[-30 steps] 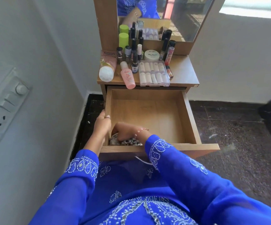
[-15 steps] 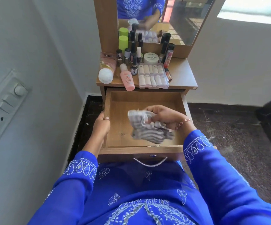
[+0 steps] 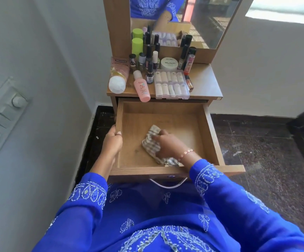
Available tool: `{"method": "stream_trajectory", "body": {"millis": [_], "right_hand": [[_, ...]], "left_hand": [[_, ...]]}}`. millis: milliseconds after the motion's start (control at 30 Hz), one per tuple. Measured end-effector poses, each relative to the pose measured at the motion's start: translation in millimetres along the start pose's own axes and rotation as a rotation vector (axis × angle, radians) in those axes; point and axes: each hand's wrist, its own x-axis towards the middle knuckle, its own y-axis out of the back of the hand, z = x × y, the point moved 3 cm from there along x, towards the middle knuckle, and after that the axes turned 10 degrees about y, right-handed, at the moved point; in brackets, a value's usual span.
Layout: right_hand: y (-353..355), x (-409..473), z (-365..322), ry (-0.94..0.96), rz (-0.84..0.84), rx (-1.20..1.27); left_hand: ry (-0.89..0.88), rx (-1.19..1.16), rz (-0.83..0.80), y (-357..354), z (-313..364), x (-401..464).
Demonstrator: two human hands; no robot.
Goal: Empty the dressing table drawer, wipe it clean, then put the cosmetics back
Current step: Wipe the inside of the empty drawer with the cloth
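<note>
A: Half a second back the right hand (image 3: 167, 144) held the striped cloth (image 3: 152, 144) up above the drawer; now it has come down and presses the cloth onto the drawer floor, a little toward six o'clock of centre. The left hand has not shifted.

B: Go from the left, then. What is that hand doing?

A: The left hand (image 3: 113, 140) grips the drawer's wall at nine o'clock, fingers curled over the top edge, thumb outside. The drawer (image 3: 211, 135) is pulled far out and holds nothing but the cloth. The right hand lies over the cloth with fingers bent, bunching it; whether it pinches or only presses, I cannot tell.

B: And the risk?

A: I think hard downward strokes near six o'clock could tip or strain a drawer drawn out this far, if the left hand lets go. At twelve o'clock, the pink bottle (image 3: 141, 88) lies on its side with its end past the tabletop (image 3: 204, 84) edge. A jolt to the table might roll it into the drawer. The clear nail box (image 3: 171, 84) sits near that edge too.
</note>
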Motion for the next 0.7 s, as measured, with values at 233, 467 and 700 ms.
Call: {"method": "stream_trajectory", "body": {"millis": [233, 467, 700], "right_hand": [[-25.0, 27.5, -66.7, 0.238, -0.158, -0.224], [-20.4, 70.9, -46.3, 0.08, -0.097, -0.294], [-4.2, 87.4, -11.3, 0.009, -0.07, -0.167]], "left_hand": [[0.01, 0.009, 0.026, 0.1, -1.1, -0.3], [0.005, 0.01, 0.036, -0.7, -2.1, -1.0], [0.03, -0.008, 0.012, 2.0, 1.7, -9.3]]}}
